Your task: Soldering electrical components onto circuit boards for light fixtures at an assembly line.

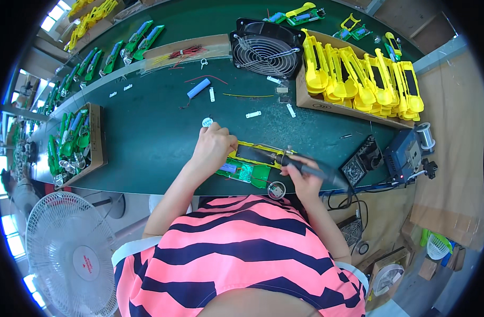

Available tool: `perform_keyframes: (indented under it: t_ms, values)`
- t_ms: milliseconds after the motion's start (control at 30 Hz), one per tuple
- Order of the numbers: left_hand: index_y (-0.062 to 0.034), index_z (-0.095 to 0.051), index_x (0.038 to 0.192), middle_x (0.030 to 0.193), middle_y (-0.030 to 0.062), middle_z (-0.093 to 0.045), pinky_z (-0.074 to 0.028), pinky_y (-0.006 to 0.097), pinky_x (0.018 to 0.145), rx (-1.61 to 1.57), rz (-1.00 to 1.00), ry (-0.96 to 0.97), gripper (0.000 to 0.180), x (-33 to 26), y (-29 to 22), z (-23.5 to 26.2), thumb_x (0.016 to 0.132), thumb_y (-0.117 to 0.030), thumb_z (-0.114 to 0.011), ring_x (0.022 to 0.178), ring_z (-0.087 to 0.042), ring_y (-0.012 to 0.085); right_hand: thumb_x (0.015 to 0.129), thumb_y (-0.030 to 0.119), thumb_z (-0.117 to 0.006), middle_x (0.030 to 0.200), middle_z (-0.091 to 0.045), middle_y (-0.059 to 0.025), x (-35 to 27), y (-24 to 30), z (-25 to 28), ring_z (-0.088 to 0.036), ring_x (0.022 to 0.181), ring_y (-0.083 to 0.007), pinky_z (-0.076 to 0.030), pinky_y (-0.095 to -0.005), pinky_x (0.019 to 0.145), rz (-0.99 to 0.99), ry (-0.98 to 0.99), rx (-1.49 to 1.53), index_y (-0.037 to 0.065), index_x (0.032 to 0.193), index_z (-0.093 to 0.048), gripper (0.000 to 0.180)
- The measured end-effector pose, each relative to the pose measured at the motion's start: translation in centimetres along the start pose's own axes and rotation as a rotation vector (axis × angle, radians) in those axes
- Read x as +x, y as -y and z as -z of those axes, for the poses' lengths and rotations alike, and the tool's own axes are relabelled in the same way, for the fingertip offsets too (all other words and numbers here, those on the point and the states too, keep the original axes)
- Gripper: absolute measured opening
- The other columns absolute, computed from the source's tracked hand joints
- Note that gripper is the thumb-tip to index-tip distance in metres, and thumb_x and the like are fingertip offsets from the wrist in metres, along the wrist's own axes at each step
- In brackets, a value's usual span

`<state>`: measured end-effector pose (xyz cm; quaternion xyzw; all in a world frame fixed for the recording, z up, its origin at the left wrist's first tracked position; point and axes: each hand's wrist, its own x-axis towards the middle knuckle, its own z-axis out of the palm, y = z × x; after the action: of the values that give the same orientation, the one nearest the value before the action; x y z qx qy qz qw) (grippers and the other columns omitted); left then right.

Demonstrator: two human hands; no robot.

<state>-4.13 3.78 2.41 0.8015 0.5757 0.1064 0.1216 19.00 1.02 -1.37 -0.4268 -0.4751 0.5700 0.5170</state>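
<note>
My right hand is closed round a soldering iron, whose handle is blurred by motion. Its metal end points left, over the yellow plastic casing with a dark panel in it. At the casing's left end my left hand is closed, fingertips pinching its edge; whether they also hold a wire is hidden. Against the casing's near side lies an open green casing with a circuit board and a blue cylindrical cell. A round metallic part sits at the table's near edge.
Beyond stand a black fan and a carton of yellow casings. At right are a soldering station and solder spool. A carton of green units stands left. A loose blue cell and white strips lie about.
</note>
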Motion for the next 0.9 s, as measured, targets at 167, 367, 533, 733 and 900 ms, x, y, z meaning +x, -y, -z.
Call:
perform_keyframes:
  t_ms: [167,367,533,733,900]
  values:
    - [-0.0100,-0.062,0.069,0.071,0.0045,-0.053,-0.037,0.035,0.069,0.017,-0.002,0.058,0.002,0.3,0.1,-0.3,0.068,-0.010,-0.060,0.079,-0.049,0.0231,0.081,0.002,-0.054,0.069,-0.060,-0.0120,1.7,-0.7,-1.1,-0.056,0.057,-0.0134,-0.047,-0.0237,0.052,-0.207,-0.037,0.156,-0.005,0.090,-0.053,0.011]
    - [-0.0061,-0.061,0.070,0.071,0.0087,-0.053,-0.041,0.037,0.068,-0.077,0.019,0.051,0.003,0.3,0.1,-0.5,0.069,-0.006,-0.058,0.077,-0.049,0.0269,0.080,0.002,-0.055,0.070,-0.060,-0.0114,2.0,-0.7,-1.4,-0.057,0.057,-0.0123,-0.046,-0.0221,0.052,-0.226,-0.030,0.127,-0.005,0.090,-0.053,0.012]
    - [-0.0032,-0.060,0.070,0.071,0.0116,-0.052,-0.043,0.037,0.067,-0.097,0.018,0.041,0.004,0.3,0.2,-0.7,0.069,-0.003,-0.056,0.076,-0.050,0.0280,0.079,0.001,-0.058,0.078,-0.059,-0.0091,1.9,-0.9,-1.5,-0.060,0.064,-0.0121,-0.047,-0.0190,0.051,-0.245,-0.010,0.093,-0.005,0.092,-0.054,0.015]
    - [-0.0019,-0.059,0.070,0.071,0.0119,-0.052,-0.043,0.036,0.067,-0.087,0.008,0.038,0.004,0.4,0.2,-0.8,0.069,-0.001,-0.055,0.076,-0.050,0.0279,0.079,0.001,-0.058,0.078,-0.060,-0.0095,1.8,-1.2,-1.6,-0.061,0.065,-0.0121,-0.047,-0.0193,0.052,-0.232,-0.004,0.054,-0.005,0.092,-0.054,0.015]
    - [-0.0042,-0.063,0.070,0.074,0.0119,-0.054,-0.042,0.038,0.071,-0.067,0.040,0.096,0.007,0.5,0.2,-0.7,0.067,-0.003,-0.056,0.080,-0.051,0.0274,0.080,0.003,-0.058,0.076,-0.060,-0.0102,1.8,-0.8,-1.0,-0.060,0.064,-0.0122,-0.048,-0.0199,0.053,-0.215,0.024,0.137,-0.005,0.093,-0.054,0.015]
